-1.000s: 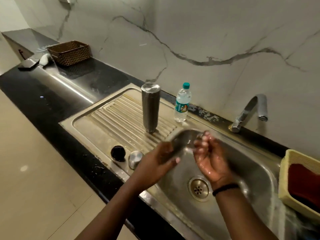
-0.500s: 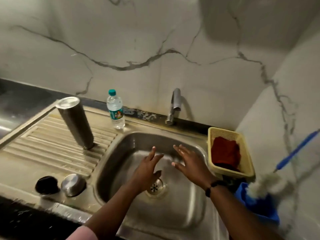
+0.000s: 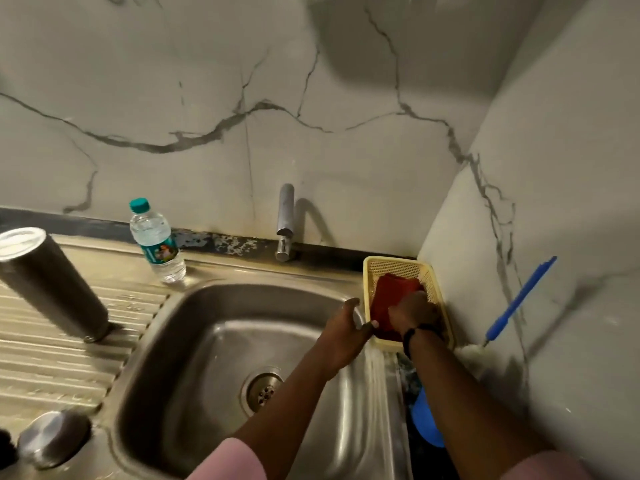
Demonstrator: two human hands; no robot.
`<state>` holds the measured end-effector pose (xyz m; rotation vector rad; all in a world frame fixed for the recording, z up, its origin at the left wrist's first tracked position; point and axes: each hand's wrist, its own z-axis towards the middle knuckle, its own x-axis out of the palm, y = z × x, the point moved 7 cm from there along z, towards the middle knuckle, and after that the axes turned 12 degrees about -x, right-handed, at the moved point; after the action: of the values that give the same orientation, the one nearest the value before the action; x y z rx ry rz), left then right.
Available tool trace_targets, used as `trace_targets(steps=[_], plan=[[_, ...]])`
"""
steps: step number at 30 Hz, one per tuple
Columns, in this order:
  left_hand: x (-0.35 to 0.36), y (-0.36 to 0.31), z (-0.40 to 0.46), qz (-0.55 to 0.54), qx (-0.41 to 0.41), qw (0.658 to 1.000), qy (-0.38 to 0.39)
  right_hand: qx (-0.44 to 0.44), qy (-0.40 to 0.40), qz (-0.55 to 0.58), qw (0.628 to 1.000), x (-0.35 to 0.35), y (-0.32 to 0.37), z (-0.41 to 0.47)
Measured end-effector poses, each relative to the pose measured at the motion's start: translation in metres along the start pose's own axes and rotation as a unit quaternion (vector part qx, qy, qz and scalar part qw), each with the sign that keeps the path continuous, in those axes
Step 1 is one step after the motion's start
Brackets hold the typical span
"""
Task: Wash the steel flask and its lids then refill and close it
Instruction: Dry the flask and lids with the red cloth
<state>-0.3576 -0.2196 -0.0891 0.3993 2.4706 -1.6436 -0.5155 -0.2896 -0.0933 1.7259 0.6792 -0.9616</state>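
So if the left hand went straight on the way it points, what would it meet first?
The yellow basket: the left hand points at its left wall, thumb by the near corner, perhaps touching it; depth is unclear.

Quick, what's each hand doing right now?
Left hand: at the basket rim; grip cannot be told.
Right hand: closed on the red cloth in the basket.

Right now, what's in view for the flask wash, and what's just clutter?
Job: flask, steel lid, black lid, tap, sink, bottle (likely refill), cloth gripped by right hand, basket.
Clutter: brush, blue object beside sink.
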Motion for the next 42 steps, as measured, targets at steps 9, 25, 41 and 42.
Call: trace_targets(steps=[9,25,41,42], plan=[[0.018,0.006,0.014,-0.148,-0.06,0.987,-0.031,0.098,0.013,-0.008,0.995,0.011,-0.019,-0.004],[-0.01,-0.002,0.014,-0.001,-0.048,0.993,-0.108,-0.077,-0.178,0.198,0.961,-0.051,0.036,-0.028],[-0.076,-0.021,-0.078,-0.382,-0.152,0.911,-0.006,-0.139,0.178,0.731,0.644,-0.027,0.1,-0.14],[-0.085,-0.016,-0.08,-0.388,-0.134,0.912,-0.028,-0.089,0.209,0.772,0.593,-0.016,0.098,-0.146]])
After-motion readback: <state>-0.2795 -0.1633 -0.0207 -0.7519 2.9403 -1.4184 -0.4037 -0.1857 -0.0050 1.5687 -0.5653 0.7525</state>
